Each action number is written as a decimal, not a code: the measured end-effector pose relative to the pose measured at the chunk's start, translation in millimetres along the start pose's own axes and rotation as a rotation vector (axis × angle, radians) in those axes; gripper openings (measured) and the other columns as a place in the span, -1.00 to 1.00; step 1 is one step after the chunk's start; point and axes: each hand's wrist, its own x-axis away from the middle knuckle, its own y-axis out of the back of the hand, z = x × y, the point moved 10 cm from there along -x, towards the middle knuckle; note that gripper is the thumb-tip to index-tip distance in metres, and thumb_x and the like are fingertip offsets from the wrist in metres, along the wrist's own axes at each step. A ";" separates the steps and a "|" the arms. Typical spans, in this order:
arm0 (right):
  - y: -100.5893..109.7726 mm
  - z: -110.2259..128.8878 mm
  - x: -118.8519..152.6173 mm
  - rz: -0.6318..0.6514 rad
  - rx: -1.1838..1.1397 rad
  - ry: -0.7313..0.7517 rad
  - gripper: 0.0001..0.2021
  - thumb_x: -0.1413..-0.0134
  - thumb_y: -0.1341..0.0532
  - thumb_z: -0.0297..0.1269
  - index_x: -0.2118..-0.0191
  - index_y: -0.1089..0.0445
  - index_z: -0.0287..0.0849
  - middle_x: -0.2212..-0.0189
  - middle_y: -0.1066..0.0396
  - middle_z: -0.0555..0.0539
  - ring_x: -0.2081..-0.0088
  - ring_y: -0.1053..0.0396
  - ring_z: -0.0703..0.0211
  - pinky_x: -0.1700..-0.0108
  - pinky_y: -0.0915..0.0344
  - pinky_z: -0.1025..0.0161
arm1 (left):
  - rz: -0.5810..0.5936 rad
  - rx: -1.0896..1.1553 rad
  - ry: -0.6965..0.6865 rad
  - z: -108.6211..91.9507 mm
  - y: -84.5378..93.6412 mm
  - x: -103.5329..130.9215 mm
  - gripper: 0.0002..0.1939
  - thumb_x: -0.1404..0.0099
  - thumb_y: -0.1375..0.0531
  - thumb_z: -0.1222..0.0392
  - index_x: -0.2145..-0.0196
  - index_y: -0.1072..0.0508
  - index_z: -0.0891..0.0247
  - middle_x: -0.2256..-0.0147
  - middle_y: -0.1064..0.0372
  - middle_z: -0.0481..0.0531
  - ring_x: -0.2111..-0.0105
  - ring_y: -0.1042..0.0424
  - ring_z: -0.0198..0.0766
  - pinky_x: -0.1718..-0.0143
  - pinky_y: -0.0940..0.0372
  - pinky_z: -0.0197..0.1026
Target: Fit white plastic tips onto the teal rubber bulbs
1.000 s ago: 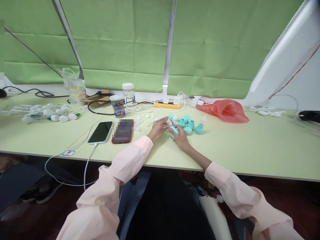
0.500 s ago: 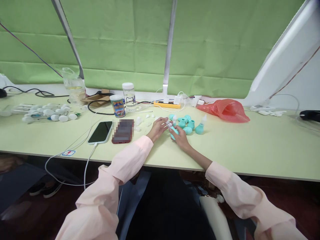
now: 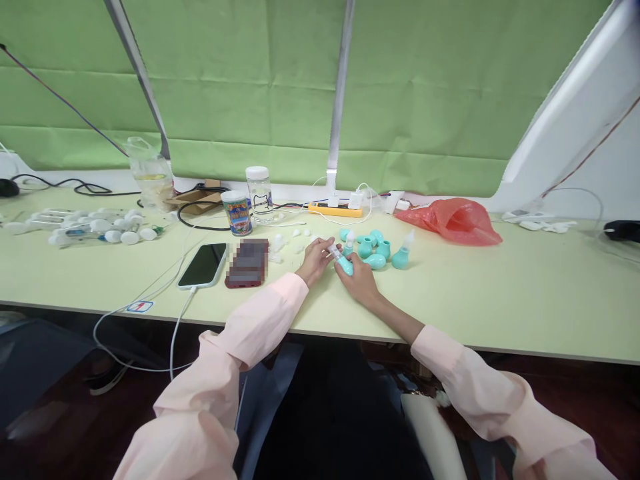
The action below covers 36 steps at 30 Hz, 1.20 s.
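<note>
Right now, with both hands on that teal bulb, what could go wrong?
The clear tip might slip, since the left hand seems to have only a fingertip grip.
The right hand could nudge the lying bulb right beside it.
The white cable loops below the table edge; a snag could drag the plugged-in phone.

one held teal bulb, two phones, one cup, one bottle

Pale yellow-green tabletop with a straight front edge
On it lie turquoise rounded bulbs, a crumpled red plastic bag and a white-edged black-screened phone.
</note>
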 end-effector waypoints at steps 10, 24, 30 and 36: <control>-1.5 2.0 0.8 -0.013 0.161 0.010 -0.78 0.03 0.01 -0.14 0.34 -0.16 -0.19 0.57 -0.31 -0.07 0.54 -0.26 0.11 0.53 -0.02 0.27 | -0.067 0.040 -0.038 -0.4 0.6 9.3 -0.68 0.14 -0.27 0.32 0.62 -0.10 0.31 0.50 -0.27 -0.08 0.33 -0.39 -0.28 0.18 -0.23 -0.17; -19.1 -19.9 -3.0 0.084 -0.555 -0.165 -0.69 0.15 -0.09 0.02 0.48 -0.13 -0.15 0.69 -0.17 0.09 0.66 -0.20 0.28 0.61 -0.17 0.31 | -0.063 0.089 -0.017 5.4 -2.6 8.2 -0.71 0.13 -0.28 0.25 0.60 -0.16 0.31 0.52 -0.26 -0.05 0.33 -0.39 -0.22 0.24 -0.26 -0.16; -24.5 -20.6 -1.8 0.135 -0.690 -0.212 -0.67 0.18 -0.11 0.05 0.48 -0.14 -0.15 0.72 -0.16 0.10 0.67 -0.20 0.31 0.69 -0.11 0.37 | -0.036 0.066 0.000 5.7 -2.1 8.0 -0.75 0.12 -0.27 0.25 0.56 -0.23 0.33 0.52 -0.24 -0.04 0.32 -0.39 -0.20 0.29 -0.26 -0.17; -25.8 -19.4 -2.1 0.155 -0.708 -0.221 -0.67 0.17 -0.11 0.04 0.46 -0.16 -0.16 0.74 -0.15 0.10 0.70 -0.16 0.33 0.73 -0.04 0.41 | -0.064 0.064 0.007 7.4 1.0 8.5 -0.76 0.14 -0.27 0.25 0.54 -0.26 0.34 0.53 -0.24 -0.03 0.36 -0.39 -0.20 0.40 -0.26 -0.23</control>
